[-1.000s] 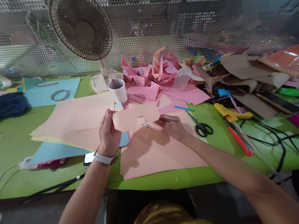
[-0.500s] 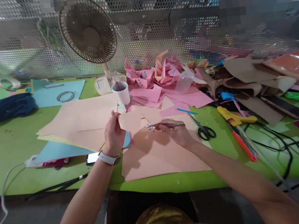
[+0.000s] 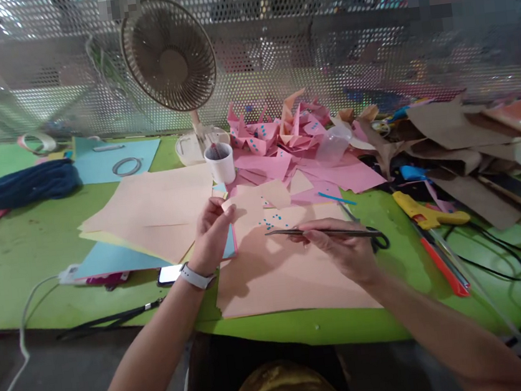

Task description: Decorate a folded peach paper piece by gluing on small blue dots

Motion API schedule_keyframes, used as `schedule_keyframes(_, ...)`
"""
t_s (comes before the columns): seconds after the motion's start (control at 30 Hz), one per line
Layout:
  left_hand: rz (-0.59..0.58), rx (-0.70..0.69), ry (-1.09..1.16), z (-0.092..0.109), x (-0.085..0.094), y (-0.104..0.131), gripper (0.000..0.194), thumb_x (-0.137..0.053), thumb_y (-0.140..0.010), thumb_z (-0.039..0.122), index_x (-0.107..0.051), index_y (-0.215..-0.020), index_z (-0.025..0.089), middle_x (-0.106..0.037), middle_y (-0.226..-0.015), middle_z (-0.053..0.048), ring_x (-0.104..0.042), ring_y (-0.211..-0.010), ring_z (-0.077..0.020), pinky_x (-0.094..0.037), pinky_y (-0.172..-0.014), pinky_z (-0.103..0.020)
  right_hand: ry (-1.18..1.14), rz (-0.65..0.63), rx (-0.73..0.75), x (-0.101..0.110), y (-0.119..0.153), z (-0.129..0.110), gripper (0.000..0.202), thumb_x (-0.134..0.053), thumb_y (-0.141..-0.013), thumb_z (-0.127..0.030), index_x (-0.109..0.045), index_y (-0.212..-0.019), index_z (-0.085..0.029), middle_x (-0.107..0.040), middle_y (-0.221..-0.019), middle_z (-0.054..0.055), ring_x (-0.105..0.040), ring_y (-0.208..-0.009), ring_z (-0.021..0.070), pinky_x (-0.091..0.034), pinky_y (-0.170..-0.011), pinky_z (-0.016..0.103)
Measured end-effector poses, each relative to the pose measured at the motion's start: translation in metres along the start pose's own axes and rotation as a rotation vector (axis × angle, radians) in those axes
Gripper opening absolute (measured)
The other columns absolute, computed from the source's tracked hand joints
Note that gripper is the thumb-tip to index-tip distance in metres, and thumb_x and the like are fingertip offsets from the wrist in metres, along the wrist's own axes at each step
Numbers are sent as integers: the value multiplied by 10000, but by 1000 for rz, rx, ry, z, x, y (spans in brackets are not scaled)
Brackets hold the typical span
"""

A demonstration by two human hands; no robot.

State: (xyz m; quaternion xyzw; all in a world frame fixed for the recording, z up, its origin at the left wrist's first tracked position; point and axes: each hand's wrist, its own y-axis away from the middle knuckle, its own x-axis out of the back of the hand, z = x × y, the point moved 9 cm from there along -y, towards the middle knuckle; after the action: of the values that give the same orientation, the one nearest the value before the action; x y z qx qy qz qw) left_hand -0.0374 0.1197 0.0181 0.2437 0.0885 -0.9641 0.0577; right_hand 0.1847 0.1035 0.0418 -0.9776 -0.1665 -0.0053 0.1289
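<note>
Clock centred on the peach sheets (image 3: 294,286), with twelve pointing away from me; the sheets are lying on the green worktop (image 3: 257,335).

Grip, right hand (image 3: 343,256), at 3 o'clock: closing around dark, slim tweezers (image 3: 347,232), fingers along the shaft, tip pointing to 9. Whether the tip is pinching anything, I cannot tell.

Grip, left hand (image 3: 210,229), at 10 o'clock: pinching a small pale paper piece (image 3: 228,205) between thumb and fingers. The hand is hiding part of it, so its full outline is escaping me.

Handling, my judgement: the tweezers are probably feeling light, stiff and smooth, perhaps a little slippery under damp fingers; I am favouring the middle of the shaft, leaving the tip free. The paper piece is likely behaving as light and bendable, creasing under a hard squeeze, so a soft hold at its edge is suiting it. The blue dots (image 3: 273,221), lying near 11 o'clock on the sheets, are looking almost weightless and easy to scatter; the tweezers' tip is seeming a better hold than skin.

Appearance: the tweezers are tapering to a fine point and showing a dull, dark surface. The paper piece is looking cream and matt. The blue dots are showing as tiny bright specks, loosely clustering, their exact shape being too small to tell.
</note>
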Motion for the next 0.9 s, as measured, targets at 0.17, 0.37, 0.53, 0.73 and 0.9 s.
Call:
schedule_keyframes(0.17, -204, 74, -99, -7, -21, 10, 264, -771, -746, 243, -529, -841, 195, -526, -691, 36, -507, -633, -87, -428, -618, -200, 0, 78, 173, 12, 3, -25, 172, -658, -864, -252, -720, -1013, -313, -762, -926, 10, -734, -828, 218, -619, -705, 361)
schedule_keyframes(0.37, -326, 112, -159, -7, -39, 16, 287, -802, -710, 251, -536, -777, 167, -559, -734, 7, -528, -656, -96, -441, -608, -211, 120, 41, 193, 8, 4, -24, 221, -646, -872, -237, -713, -1042, -360, -755, -966, -11, -724, -871, 212, -608, -750, 359)
schedule_keyframes(0.53, -384, 112, -228, -13, -42, 19, 259, -786, -729, 234, -547, -803, 170, -549, -738, 13, -512, -662, -91, -429, -621, -211, 214, 16, 204, 3, 6, -27, 209, -648, -868, -246, -719, -1041, -339, -757, -961, 5, -723, -835, 206, -605, -710, 339)
schedule_keyframes(0.73, -422, 126, -241, -17, -43, 22, 247, -771, -748, 234, -547, -831, 174, -562, -763, 0, -528, -689, -105, -432, -636, -223, 312, 4, 277, -2, 6, -37, 199, -651, -863, -247, -726, -1036, -312, -758, -969, 6, -726, -846, 199, -605, -717, 316)
schedule_keyframes(0.9, -408, 139, -222, -16, -43, 23, 253, -773, -746, 245, -545, -831, 174, -557, -747, 7, -524, -667, -101, -429, -618, -217, 298, -1, 306, -1, 8, -38, 248, -660, -854, -229, -714, -1067, -344, -754, -981, 0, -725, -870, 216, -609, -722, 335)
